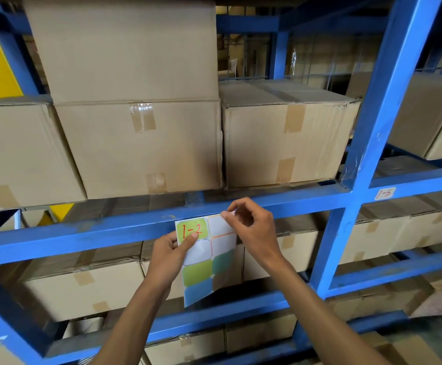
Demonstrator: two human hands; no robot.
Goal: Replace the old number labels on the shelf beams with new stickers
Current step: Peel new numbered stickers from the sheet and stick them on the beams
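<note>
You are holding a sticker sheet [209, 259] up in front of the shelf beam [96, 233], just below the centre of your view. Your left hand [168, 255] is gripping the sheet's left edge, fingers curled behind and the thumb [191, 239] pressing down on the green sticker [192, 229] marked "1-2" in red at the sheet's top left corner. Your right hand [251, 227] is pinching the sheet's top edge at about 1 o'clock from that sticker, forefinger and thumb closing on the paper and the other fingers curling loosely. The sheet's long axis is running nearly upright, its top toward 12 o'clock and leaning slightly left, its bottom corner hanging free toward 6 o'clock. Its upper cells are showing white backing; green, teal and blue stickers are filling the lower rows.

Behind the sheet, the beam is running from 8 o'clock up toward 2 o'clock, meeting a blue upright post [372, 127]. At 3 o'clock, beyond the post, a white label [384, 193] reading "1-5" is sitting on the next beam. Farther back, taped cardboard boxes [141, 148] are resting on the shelf above the beam.
</note>
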